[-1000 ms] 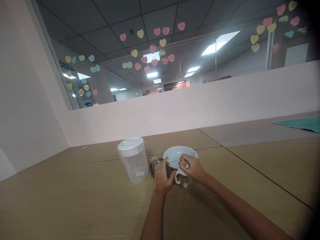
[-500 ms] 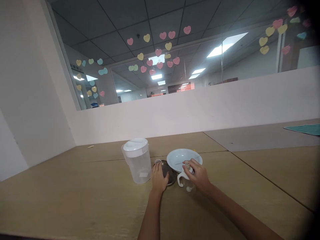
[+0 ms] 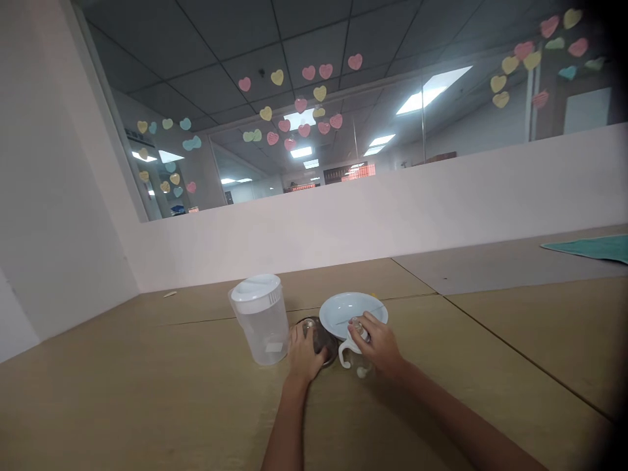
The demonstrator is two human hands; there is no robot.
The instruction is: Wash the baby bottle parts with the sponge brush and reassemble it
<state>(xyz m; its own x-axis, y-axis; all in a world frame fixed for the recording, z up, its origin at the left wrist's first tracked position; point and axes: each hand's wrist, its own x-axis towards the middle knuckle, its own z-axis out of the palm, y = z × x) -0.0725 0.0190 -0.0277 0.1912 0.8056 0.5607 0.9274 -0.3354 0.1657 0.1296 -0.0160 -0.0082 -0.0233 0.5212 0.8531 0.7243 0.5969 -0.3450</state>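
Observation:
My right hand (image 3: 377, 345) is closed over the top of a small clear cup with white handles (image 3: 349, 356) standing on the tan table. My left hand (image 3: 303, 352) rests with curled fingers on the near rim of a dark round metal dish (image 3: 321, 335); whether it grips it is unclear. A pale blue plate (image 3: 346, 308) lies just behind the cup, partly overlapping the dish. A clear plastic pitcher with a white lid (image 3: 259, 318) stands upright to the left of my left hand.
The tan table (image 3: 147, 392) runs to a low white partition (image 3: 373, 216) at the back and a white wall on the left. A teal cloth (image 3: 591, 248) lies at the far right. A small pale scrap (image 3: 169, 294) lies near the back left corner.
My left hand has moved from beside the cup to the dark dish's near rim. My right hand has stayed on the cup's top. The camera has shifted a little.

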